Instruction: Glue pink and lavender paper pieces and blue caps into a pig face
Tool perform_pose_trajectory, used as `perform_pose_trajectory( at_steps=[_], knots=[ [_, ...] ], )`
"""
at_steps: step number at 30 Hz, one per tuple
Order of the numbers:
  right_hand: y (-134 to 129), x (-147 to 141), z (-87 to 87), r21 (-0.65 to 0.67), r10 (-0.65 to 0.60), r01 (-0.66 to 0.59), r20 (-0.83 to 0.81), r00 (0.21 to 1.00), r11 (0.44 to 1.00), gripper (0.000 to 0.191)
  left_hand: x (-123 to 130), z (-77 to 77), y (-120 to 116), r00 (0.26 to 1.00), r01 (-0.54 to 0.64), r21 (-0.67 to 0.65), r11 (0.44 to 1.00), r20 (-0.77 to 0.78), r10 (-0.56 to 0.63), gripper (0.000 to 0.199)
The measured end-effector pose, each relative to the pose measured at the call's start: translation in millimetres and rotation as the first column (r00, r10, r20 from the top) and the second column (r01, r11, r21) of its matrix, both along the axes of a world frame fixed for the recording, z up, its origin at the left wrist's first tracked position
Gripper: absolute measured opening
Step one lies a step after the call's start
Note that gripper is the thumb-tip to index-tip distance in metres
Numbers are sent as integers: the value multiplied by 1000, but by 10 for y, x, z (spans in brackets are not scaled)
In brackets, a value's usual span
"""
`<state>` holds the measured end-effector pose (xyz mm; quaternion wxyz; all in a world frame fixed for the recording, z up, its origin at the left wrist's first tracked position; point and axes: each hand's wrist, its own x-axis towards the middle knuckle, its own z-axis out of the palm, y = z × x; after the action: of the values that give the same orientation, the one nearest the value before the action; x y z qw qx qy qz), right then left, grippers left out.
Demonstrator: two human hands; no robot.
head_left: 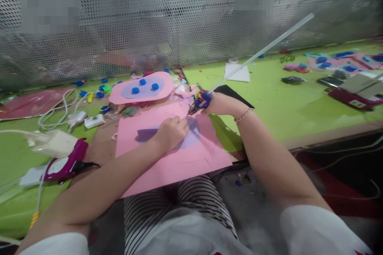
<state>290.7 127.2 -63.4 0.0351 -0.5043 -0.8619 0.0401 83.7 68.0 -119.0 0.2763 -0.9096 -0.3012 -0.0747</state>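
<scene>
My right hand [208, 101] is closed around a blue glue gun [200, 101], and a long translucent glue stick [263, 51] sticks out of its back, up and to the right. The nozzle points down at the far edge of a purple oval paper [191, 137]. My left hand [173, 131], fingers curled together, grips and presses this paper; its left end looks lifted or folded. Beneath lies a large pink sheet [155, 171], overhanging the table's front edge. Just beyond is a pink rounded card [118, 92] bearing a purple oval and several blue bottle caps [143, 82].
At left are a magenta power strip [79, 153], white plugs and cables [56, 121], a pink plastic bag [32, 101] and scattered caps. A black sheet [233, 93] and white pad [237, 72] lie right. Another magenta strip [347, 97] stands far right. Perforated metal [179, 20] walls the back.
</scene>
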Motion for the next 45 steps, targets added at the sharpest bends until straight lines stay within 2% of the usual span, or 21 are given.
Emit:
perform_pose_trajectory(
  at_steps=[11,14,21,27,33,41,45],
  knots=[
    [47,-51,-126,-6,1,-1,-63,998,1000,10,-14,-13,35,998,21,15,1000,62,-22,19],
    [38,-62,-107,-20,-9,7,-95,995,1000,10,-23,-29,48,996,16,7,1000,85,-16,20],
    [-35,-79,15,-80,-123,109,-192,974,991,23,-35,-70,67,994,32,17,999,104,-34,23],
    [-6,-64,-29,-87,-136,121,-199,971,989,21,-15,-25,37,996,24,-10,1000,91,-23,24],
    [28,-62,-44,-17,-72,71,-88,994,997,13,-20,-14,30,996,5,-57,998,86,0,26],
    [27,-40,-40,27,-115,115,-8,993,993,22,-18,2,25,997,4,-47,999,75,0,23],
    [40,-4,-52,19,-121,121,17,992,992,18,-10,7,22,997,-8,-57,998,82,13,22]
  ],
)
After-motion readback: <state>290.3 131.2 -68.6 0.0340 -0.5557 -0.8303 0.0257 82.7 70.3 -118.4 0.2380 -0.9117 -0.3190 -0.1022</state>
